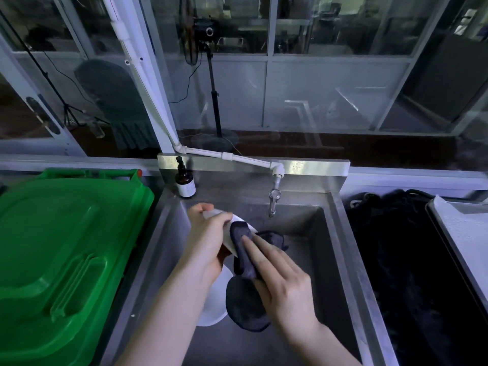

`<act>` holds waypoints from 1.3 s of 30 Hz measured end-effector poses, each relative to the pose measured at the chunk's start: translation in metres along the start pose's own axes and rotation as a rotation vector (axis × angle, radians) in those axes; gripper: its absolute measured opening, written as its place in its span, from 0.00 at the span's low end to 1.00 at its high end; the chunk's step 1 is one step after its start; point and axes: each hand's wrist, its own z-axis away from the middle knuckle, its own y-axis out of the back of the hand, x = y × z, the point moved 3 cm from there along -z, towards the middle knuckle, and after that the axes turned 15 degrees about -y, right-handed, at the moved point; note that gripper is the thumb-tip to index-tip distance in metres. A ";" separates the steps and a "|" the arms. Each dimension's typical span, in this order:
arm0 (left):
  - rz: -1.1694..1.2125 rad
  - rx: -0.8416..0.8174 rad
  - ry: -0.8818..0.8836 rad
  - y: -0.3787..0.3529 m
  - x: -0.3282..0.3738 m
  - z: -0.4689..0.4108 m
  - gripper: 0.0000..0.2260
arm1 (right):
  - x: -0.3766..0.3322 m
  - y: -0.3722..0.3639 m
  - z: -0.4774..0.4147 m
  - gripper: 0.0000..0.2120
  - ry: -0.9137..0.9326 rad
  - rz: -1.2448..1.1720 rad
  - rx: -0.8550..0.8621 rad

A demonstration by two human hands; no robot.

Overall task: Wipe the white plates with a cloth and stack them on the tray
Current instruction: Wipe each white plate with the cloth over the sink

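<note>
Steel walls of the sink (pixel 303 233) lay all round my work. My left grip (pixel 208 233) was curled about the rim of a white plate (pixel 239 219), fingers over its far edge, holding it tilted on edge above the basin at about the middle of the view. My right grip (pixel 285 281) came in from 5 o'clock and lay on a dark grey cloth (pixel 243 260), the fingers nearly straight and pressing the cloth flat against the plate's face; my thumb was hidden under the cloth, so I could not tell whether it pinched. The cloth folded over the plate's rim, and a loose part of it hung below my palm toward 6 o'clock. A second white plate (pixel 215 299) lay on the sink floor under my left forearm, partly covered by that hanging cloth. At 11 o'clock a brown bottle (pixel 185 182) stood on the sink's back corner, and at 1 o'clock the tap (pixel 274 199) pointed down into the basin. A green bin lid (pixel 66 247) filled the 9 o'clock side. At 3 o'clock a dark tangled mass (pixel 396 247) lay just beside the sink, and beyond it, at the edge of the view, was the tray (pixel 462 233), well apart from both plates
</note>
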 end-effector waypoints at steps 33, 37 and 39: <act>0.321 -0.251 -0.135 0.025 0.003 -0.001 0.14 | -0.025 -0.025 -0.026 0.20 0.141 0.030 -0.325; 0.376 -0.325 -0.150 0.015 0.004 0.003 0.15 | -0.026 -0.027 -0.062 0.24 -0.137 -0.012 -0.324; 0.377 -0.364 -0.185 0.015 0.006 0.004 0.17 | -0.027 -0.029 -0.067 0.25 -0.180 -0.021 -0.332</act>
